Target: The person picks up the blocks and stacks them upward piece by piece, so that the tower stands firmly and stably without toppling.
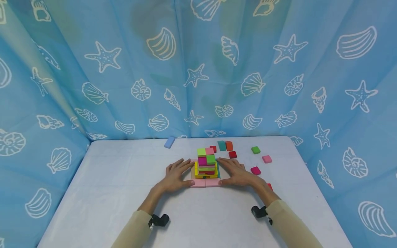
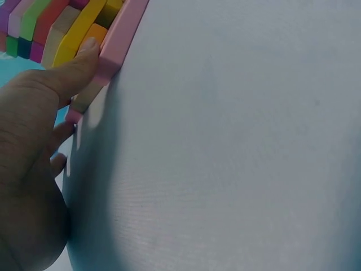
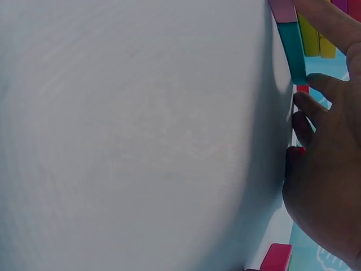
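A stack of coloured wooden blocks [image 1: 206, 161] stands mid-table on a low base edged in front by two pink blocks [image 1: 212, 183]. Yellow blocks [image 2: 82, 31] form a lower layer, with green, magenta and pink ones higher up. My left hand [image 1: 176, 176] lies at the base's left side, thumb touching the front pink block, fingers stretched along the side. On the other side my right hand [image 1: 238, 174] mirrors it, its thumb at the right pink block and its fingers beside a teal block [image 3: 291, 53]. The base's far side is mostly hidden.
A blue block [image 1: 169, 142] lies at the back left. Behind and right of the stack are loose blocks, among them teal [image 1: 221, 145], orange [image 1: 229, 146], green [image 1: 255, 150] and pink [image 1: 267, 159]. A blue curtain [image 1: 198, 69] hangs behind the white table [image 1: 118, 179].
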Action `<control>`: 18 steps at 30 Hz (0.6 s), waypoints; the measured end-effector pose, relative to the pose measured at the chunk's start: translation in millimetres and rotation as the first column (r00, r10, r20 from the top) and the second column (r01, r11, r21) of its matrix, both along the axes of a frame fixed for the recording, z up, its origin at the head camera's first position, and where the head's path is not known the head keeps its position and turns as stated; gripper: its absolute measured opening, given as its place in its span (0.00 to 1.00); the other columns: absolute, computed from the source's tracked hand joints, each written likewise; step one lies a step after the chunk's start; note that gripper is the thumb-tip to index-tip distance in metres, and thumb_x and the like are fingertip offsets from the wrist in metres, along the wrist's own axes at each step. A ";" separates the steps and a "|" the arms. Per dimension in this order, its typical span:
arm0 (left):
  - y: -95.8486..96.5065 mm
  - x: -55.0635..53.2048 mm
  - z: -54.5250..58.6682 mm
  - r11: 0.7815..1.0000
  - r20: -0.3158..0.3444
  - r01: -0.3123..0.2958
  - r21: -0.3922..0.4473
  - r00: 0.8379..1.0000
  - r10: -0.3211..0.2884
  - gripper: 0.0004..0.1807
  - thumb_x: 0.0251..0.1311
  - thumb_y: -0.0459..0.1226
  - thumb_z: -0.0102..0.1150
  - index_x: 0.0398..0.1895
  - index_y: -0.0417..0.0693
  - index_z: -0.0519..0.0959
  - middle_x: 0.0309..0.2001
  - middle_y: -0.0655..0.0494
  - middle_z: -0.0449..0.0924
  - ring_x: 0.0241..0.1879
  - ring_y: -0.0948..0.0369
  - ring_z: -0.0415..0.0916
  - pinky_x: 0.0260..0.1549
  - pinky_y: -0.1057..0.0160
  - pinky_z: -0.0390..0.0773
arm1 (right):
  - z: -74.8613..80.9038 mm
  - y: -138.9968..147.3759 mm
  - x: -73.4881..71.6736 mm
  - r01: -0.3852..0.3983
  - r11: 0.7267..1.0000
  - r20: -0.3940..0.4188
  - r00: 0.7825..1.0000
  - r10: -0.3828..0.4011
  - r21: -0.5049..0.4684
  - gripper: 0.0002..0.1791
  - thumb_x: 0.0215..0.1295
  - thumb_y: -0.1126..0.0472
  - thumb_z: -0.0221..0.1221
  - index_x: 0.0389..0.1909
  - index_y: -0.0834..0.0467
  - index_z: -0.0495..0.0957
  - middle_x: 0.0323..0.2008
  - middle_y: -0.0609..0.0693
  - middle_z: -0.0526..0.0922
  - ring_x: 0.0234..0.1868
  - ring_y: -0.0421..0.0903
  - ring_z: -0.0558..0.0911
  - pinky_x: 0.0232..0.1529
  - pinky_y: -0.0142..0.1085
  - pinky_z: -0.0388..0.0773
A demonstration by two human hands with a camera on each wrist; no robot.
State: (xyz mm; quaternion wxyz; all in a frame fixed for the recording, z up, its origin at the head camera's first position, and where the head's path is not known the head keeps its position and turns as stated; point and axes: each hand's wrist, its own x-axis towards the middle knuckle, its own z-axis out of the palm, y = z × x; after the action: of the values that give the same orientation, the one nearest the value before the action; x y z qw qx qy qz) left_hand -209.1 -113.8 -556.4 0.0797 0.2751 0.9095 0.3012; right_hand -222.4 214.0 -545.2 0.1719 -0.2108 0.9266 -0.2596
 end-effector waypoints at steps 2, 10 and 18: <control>-0.3 -0.1 -1.3 1.000 -0.008 -0.001 -0.002 1.000 0.001 0.44 0.61 0.58 0.63 0.78 0.55 0.60 0.79 0.51 0.55 0.79 0.45 0.41 0.68 0.35 0.44 | 1.2 -0.2 -0.7 -0.005 1.000 0.003 1.000 0.005 0.002 0.59 0.48 0.35 0.72 0.80 0.38 0.51 0.79 0.49 0.52 0.79 0.60 0.47 0.68 0.74 0.44; -0.6 -2.2 -3.7 1.000 -0.020 -0.002 -0.001 1.000 0.002 0.44 0.61 0.58 0.62 0.78 0.56 0.60 0.79 0.52 0.55 0.79 0.45 0.42 0.68 0.35 0.44 | 12.8 10.8 -18.3 0.057 0.993 -0.021 0.998 -0.060 -0.102 0.46 0.58 0.41 0.69 0.76 0.44 0.62 0.73 0.53 0.64 0.73 0.58 0.62 0.62 0.65 0.69; -0.9 -2.7 -3.6 1.000 -0.016 -0.004 0.017 1.000 0.005 0.44 0.61 0.57 0.64 0.78 0.54 0.61 0.78 0.51 0.56 0.78 0.44 0.43 0.67 0.35 0.45 | 17.7 35.0 -46.7 0.223 0.953 -0.069 0.968 -0.241 -0.203 0.26 0.66 0.54 0.66 0.65 0.52 0.76 0.55 0.54 0.75 0.51 0.51 0.74 0.47 0.40 0.79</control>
State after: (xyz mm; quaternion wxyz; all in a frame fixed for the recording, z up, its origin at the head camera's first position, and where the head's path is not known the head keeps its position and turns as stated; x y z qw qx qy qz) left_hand -211.8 -114.6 -560.0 0.0693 0.2762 0.9081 0.3069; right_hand -269.1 249.0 -527.4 0.0755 -0.1280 0.9223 -0.3568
